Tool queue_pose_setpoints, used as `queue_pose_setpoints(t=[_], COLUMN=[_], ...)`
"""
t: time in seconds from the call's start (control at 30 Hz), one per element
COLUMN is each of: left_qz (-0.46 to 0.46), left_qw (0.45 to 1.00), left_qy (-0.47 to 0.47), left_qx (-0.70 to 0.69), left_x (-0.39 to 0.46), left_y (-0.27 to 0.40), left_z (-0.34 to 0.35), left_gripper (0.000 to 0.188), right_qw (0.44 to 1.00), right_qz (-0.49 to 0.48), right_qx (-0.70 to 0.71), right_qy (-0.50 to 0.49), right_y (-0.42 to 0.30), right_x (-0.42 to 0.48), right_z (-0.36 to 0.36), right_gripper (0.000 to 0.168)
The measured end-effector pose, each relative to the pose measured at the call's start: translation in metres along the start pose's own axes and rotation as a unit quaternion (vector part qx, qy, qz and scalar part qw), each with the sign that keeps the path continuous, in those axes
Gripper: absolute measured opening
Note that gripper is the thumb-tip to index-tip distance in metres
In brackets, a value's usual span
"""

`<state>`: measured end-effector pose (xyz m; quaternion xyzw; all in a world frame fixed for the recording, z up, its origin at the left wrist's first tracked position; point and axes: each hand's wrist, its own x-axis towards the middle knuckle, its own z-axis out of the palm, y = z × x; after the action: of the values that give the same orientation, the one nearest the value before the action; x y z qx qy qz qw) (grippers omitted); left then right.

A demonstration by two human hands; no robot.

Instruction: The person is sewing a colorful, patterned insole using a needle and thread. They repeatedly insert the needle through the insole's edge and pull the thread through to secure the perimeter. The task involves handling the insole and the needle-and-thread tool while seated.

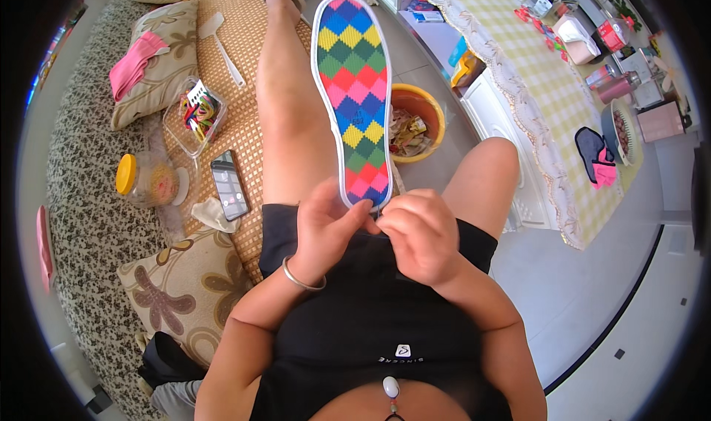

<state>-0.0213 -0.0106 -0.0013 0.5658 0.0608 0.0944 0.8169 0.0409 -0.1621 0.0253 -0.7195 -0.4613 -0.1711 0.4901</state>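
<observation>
A shoe insole (pixel 355 93) with a stitched, multicoloured diamond pattern and white edging stands up before me, its heel end towards my body. My left hand (pixel 328 226) grips the heel end, thumb on the patterned face. Close beside it, my right hand (pixel 422 232) has its thumb and forefinger pinched together at the right of the heel's tip. A short bit of dark thread seems to show between the two hands. Whether a needle is in the right fingers is too small to tell.
Left on the woven couch mat lie a smartphone (pixel 229 185), a clear plastic box (pixel 195 115) of coloured threads, a yellow-lidded jar (pixel 150 182) and a white fly swatter (pixel 219 46). An orange bin (pixel 439 118) holding rubbish stands beyond the insole. A cloth-covered table (pixel 505 71) runs along the right.
</observation>
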Motion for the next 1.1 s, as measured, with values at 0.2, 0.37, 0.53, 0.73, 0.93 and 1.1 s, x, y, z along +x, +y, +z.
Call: queue_pose_setpoints(t=[0.2,0.37,0.53,0.73,0.93,1.1], left_qz=[0.014,0.091,0.130,0.046,-0.002,-0.005], left_qw=[0.992,0.959,0.940,0.989,0.997,0.997], left_qy=[0.095,0.220,0.285,0.140,0.032,0.019], left_qx=[0.079,0.151,0.134,-0.012,-0.068,-0.077], left_x=[0.016,0.032,0.035,0.029,0.013,0.007], left_y=[0.008,0.011,0.020,0.006,0.010,0.008], left_z=[-0.031,-0.099,-0.121,-0.047,-0.007,-0.002], left_gripper=[0.020,0.012,0.006,0.017,0.019,0.022], right_qw=[0.709,0.697,0.734,0.878,0.972,0.991], right_qz=[0.294,0.114,0.099,0.235,0.234,0.109], right_qx=[0.611,0.618,0.400,0.200,0.007,-0.083], right_qy=[0.193,0.346,0.540,0.367,0.029,0.009], right_y=[0.007,0.043,0.037,0.042,0.000,-0.002], right_x=[0.006,-0.055,-0.130,-0.059,-0.003,0.002], right_z=[-0.084,-0.250,-0.342,-0.162,-0.021,-0.001], right_gripper=[0.012,0.015,0.024,0.026,0.005,0.017])
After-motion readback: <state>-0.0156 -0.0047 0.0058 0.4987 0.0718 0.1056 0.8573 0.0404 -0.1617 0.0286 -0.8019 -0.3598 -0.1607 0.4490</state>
